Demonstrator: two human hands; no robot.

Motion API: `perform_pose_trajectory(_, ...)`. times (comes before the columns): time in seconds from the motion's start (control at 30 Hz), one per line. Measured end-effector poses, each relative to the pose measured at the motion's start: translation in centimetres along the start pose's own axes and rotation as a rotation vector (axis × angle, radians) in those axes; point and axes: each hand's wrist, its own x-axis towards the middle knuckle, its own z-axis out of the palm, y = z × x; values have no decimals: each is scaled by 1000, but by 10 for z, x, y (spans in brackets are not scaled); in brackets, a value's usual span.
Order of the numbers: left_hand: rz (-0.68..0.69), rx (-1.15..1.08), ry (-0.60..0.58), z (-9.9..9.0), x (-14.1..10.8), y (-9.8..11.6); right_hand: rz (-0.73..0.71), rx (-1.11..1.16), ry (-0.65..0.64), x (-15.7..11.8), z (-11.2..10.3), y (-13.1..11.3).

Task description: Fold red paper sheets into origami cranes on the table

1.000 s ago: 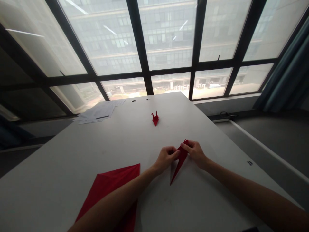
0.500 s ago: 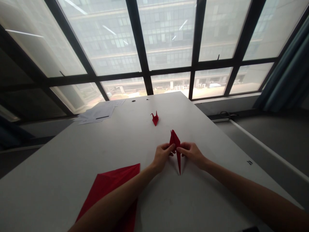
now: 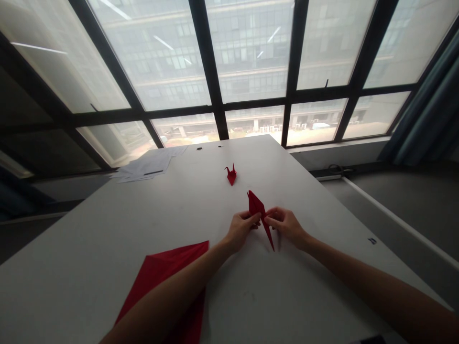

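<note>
A folded red origami paper [image 3: 256, 203], long and pointed at its near end, is held between my two hands just above the table. My left hand [image 3: 241, 230] pinches its left edge near the middle, thumb on top. From the other side, my right hand [image 3: 287, 224] grips the paper close to its narrow tail, thumb and fingers together. The paper slants, its wide end up and left, its thin tip down and right. Beyond it stands a finished red paper crane [image 3: 231, 177]. Under my left forearm lies a larger red paper sheet [image 3: 161, 272], partly covered.
The white table [image 3: 89, 239] reaches toward the windows. Several white papers [image 3: 147, 165] with a dark pen [image 3: 153, 173] lie at its far left. A dark object [image 3: 371, 340] shows at the bottom edge. Right of the table, a white bar [image 3: 394, 212] runs over the floor.
The folded red paper has turned: its wide end swung left and its thin tip swung right and up. Both hands keep hold, with my right hand's fingers shifted slightly.
</note>
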Motion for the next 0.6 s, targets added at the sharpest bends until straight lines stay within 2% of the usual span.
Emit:
perform_pose_trajectory(0.2, 14, -10, -38, 0, 0, 1, -69, -17, 14, 0, 1, 4)
perform_pose_trajectory(0.43, 21, -94, 63, 2, 1, 2, -183, -198, 23, -4, 4, -1)
perform_pose_trajectory(0.6, 22, -144, 56, 1, 2, 0, -159, -201, 42, -2, 3, 2)
